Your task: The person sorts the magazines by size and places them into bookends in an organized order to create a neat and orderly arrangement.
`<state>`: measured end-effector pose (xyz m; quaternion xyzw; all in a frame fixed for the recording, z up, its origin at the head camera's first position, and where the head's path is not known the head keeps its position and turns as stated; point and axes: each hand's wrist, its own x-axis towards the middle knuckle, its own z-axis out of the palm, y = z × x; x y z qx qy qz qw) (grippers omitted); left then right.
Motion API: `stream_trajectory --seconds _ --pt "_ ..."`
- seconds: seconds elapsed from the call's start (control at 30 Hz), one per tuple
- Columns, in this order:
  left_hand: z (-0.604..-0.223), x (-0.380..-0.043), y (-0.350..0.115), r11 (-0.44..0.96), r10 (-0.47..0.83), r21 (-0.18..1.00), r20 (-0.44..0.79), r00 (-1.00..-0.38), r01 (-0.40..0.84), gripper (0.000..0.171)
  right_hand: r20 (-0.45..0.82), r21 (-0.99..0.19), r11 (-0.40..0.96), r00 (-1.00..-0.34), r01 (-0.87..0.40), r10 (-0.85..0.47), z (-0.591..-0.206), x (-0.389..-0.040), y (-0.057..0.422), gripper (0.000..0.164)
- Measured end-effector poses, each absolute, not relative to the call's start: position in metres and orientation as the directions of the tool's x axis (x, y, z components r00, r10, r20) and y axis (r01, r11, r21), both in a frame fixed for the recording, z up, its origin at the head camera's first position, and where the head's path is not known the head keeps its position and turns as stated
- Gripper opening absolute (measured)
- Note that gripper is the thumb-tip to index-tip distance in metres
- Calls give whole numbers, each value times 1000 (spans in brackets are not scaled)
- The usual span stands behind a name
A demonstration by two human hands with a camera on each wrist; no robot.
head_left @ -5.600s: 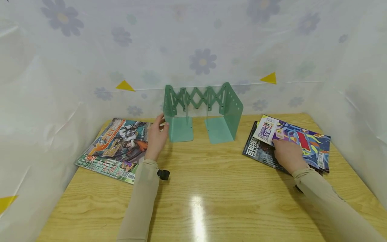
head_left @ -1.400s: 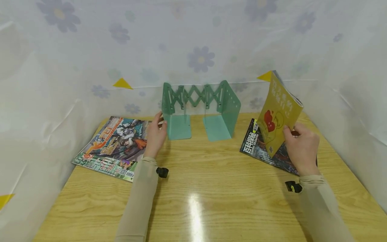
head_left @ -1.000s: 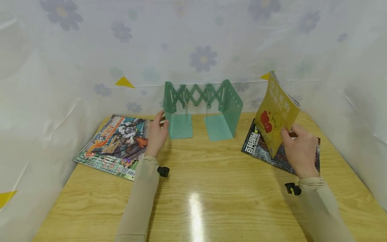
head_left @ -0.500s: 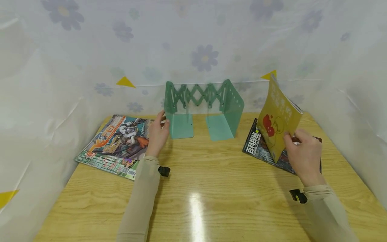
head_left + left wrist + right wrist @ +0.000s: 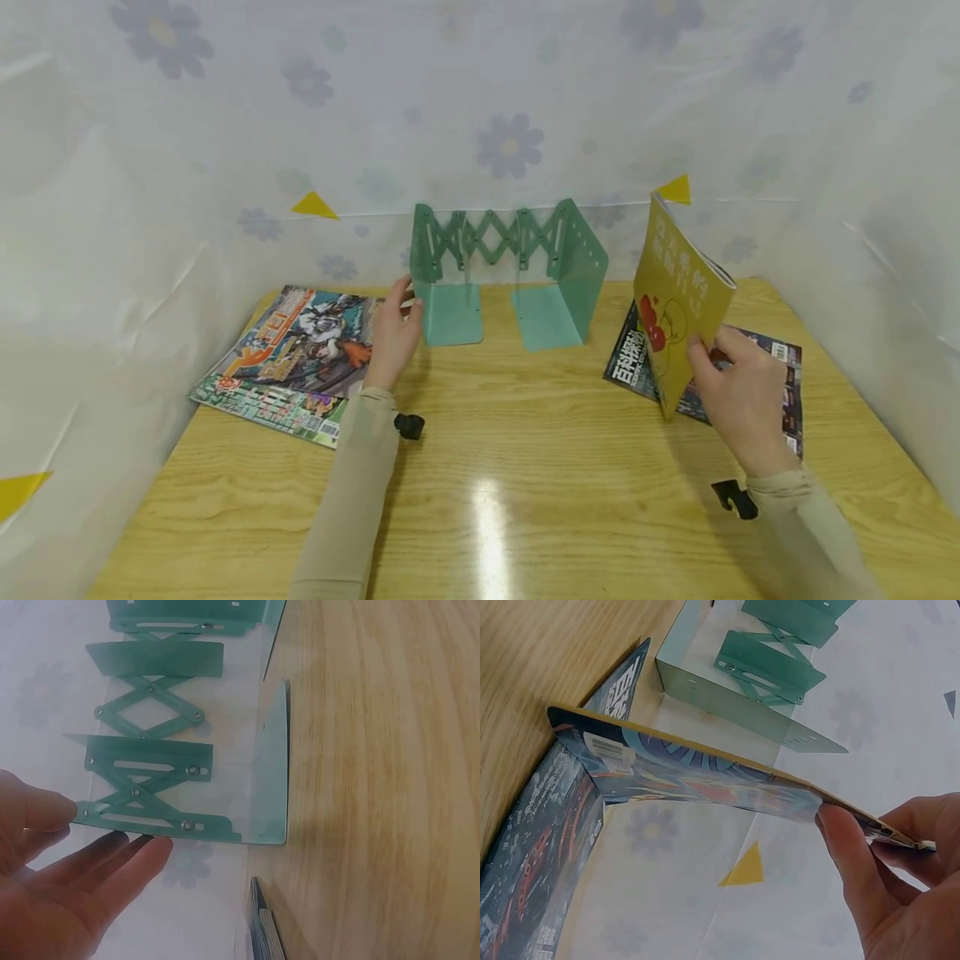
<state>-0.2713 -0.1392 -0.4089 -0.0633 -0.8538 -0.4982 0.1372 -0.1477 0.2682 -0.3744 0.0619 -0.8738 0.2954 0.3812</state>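
A green extendable bookend (image 5: 547,317) with a scissor-lattice back stands at the rear of the table. My left hand (image 5: 393,337) is at its left end plate; the left wrist view shows thumb and fingers (image 5: 131,874) on either side of the plate's edge. My right hand (image 5: 742,392) pinches a thin magazine (image 5: 678,292) with a yellow back cover and holds it upright, slightly tilted. The right wrist view shows the thumb on the magazine's (image 5: 705,776) blue patterned side. Below it lies a dark magazine (image 5: 630,367), partly hidden.
Two overlapping magazines (image 5: 300,350) lie at the table's left, partly behind the left hand. A white flowered sheet (image 5: 510,83) encloses the back and sides. Bare wood table (image 5: 510,442) stretches in front of the bookend.
My right hand first rested on the flat magazine, then lifted it upright with its yellow cover showing. Over the last half second it shifted slightly left. My left hand stays at the bookend.
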Motion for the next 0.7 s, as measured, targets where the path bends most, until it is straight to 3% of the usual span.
stream_trajectory --seconds 0.3,0.7 --pt "-407 -268 -138 492 -32 837 293 -956 240 49 708 -473 807 -698 -352 111 -374 -136 265 17" --pt "-408 -268 -139 477 -34 848 282 -959 232 50 743 -470 783 -661 -408 102 -376 -119 256 5"
